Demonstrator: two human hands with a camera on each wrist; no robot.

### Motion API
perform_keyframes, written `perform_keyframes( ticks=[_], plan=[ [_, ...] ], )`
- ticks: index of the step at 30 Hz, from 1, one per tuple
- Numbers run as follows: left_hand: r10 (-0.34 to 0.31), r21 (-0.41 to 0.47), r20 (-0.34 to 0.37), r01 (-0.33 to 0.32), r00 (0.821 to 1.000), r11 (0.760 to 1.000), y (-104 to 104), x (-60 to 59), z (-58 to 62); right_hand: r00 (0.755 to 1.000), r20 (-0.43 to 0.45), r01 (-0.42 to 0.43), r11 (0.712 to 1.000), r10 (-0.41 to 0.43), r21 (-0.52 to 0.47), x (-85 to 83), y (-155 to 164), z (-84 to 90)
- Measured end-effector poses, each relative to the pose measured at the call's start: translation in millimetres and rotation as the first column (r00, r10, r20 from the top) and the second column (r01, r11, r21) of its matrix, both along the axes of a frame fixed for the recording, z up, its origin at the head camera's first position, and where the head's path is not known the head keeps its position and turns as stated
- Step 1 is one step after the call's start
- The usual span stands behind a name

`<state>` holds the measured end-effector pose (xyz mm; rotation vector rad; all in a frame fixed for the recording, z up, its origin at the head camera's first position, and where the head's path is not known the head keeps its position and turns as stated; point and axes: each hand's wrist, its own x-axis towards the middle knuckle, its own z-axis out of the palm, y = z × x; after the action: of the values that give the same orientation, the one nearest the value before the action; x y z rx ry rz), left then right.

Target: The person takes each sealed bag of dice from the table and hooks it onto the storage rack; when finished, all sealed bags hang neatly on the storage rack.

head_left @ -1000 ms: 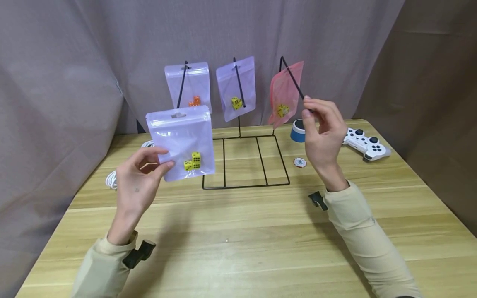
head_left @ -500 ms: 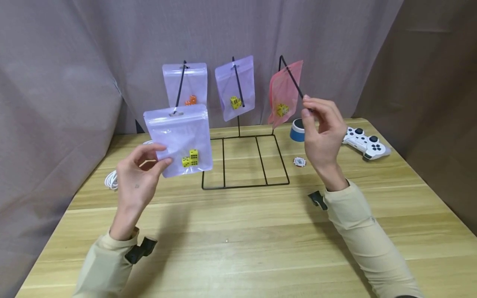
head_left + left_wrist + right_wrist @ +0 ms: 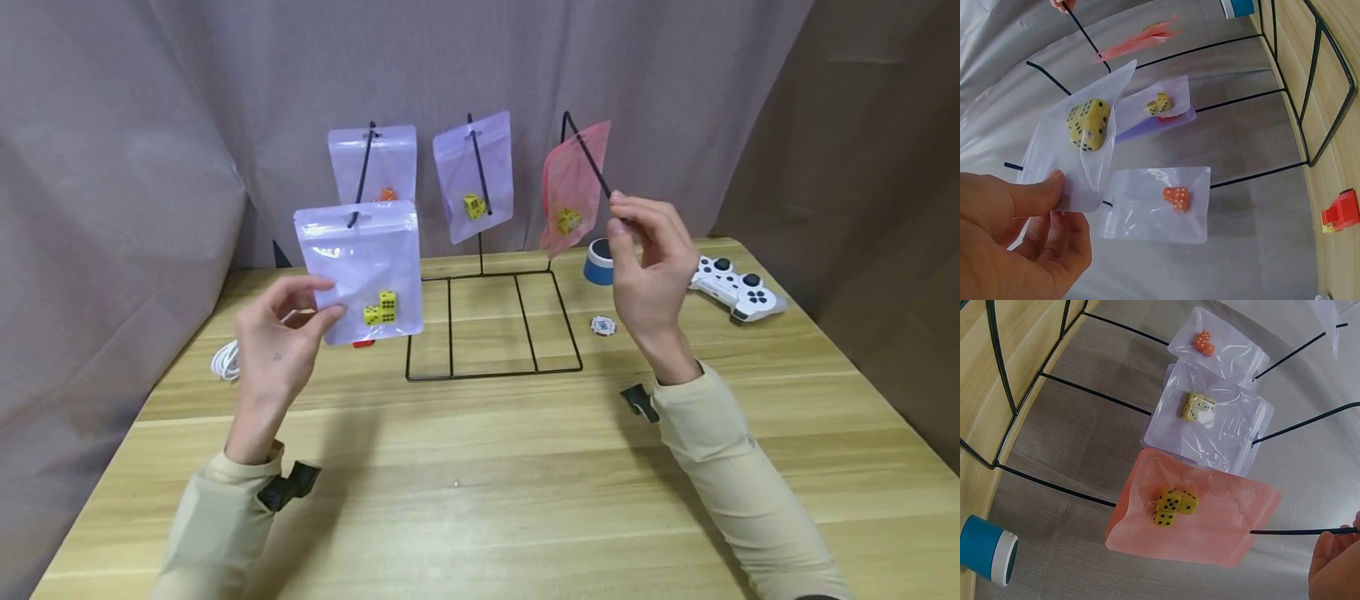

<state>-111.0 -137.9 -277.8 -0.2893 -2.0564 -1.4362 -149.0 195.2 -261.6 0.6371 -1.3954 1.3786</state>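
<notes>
My left hand (image 3: 277, 350) pinches the left edge of a lilac zip bag (image 3: 352, 262) with yellow dice (image 3: 381, 309) inside. The tip of the rack's left hook (image 3: 363, 175) pokes through the bag's hang hole; in the left wrist view, the hook tip (image 3: 1014, 166) sticks out past the bag. Farther back on that hook hangs another lilac bag (image 3: 1135, 215), holding orange dice (image 3: 1177, 199). Thumb and fingers of my right hand (image 3: 654, 271) pinch the end of the right hook, which carries pink bags (image 3: 577, 179) with yellow dice. On the middle hook hang lilac bags (image 3: 1210, 419).
The black wire rack base (image 3: 495, 375) stands on the wooden table. To its right are a blue and white cylinder (image 3: 598, 263), a poker chip (image 3: 603, 326) and a white game controller (image 3: 738, 290). A white cable (image 3: 225, 361) and a red toy (image 3: 1342, 211) lie at left.
My left hand has raised the lilac bag slightly, and the left hook's tip now shows through its hang hole. A bit of red has come into sight below it. My right hand stays put.
</notes>
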Motion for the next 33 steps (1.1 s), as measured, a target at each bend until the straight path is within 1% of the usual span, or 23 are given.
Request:
perform_keyframes(
  ticks=[7, 14, 19, 23, 27, 33],
  plan=[
    [0.047, -0.015, -0.010, -0.047, 0.999, 0.999, 1.6, -11.2, -0.7, 1.000, 0.007, -0.003, 1.000, 0.003, 0.001, 0.2, -0.4, 0.1],
    [0.085, -0.006, 0.017, -0.085, 0.996, 0.996, 4.0, -25.3, -2.5, 1.000, -0.004, -0.009, 1.000, 0.009, -0.026, 0.3, -0.5, -0.5],
    [0.078, 0.000, 0.021, -0.078, 0.997, 0.997, 6.6, -33.4, -5.2, 1.000, 0.002, -0.008, 1.000, 0.008, -0.025, -0.6, -0.8, -1.1],
    [0.074, 0.001, 0.006, -0.074, 0.997, 0.997, 10.9, -42.3, -5.8, 1.000, 0.004, -0.007, 0.999, 0.007, -0.033, -0.3, -0.2, -0.5],
    [0.074, 0.021, -0.007, -0.074, 0.997, 0.997, 16.4, -52.3, -4.1, 1.000, 0.004, -0.010, 0.999, 0.010, -0.038, 0.5, -0.1, -0.1],
    [0.073, 0.036, 0.012, -0.074, 0.997, 0.997, 21.9, -65.0, 0.2, 1.000, 0.001, -0.023, 0.999, 0.023, -0.043, 0.8, -2.4, 0.2]
  ],
)
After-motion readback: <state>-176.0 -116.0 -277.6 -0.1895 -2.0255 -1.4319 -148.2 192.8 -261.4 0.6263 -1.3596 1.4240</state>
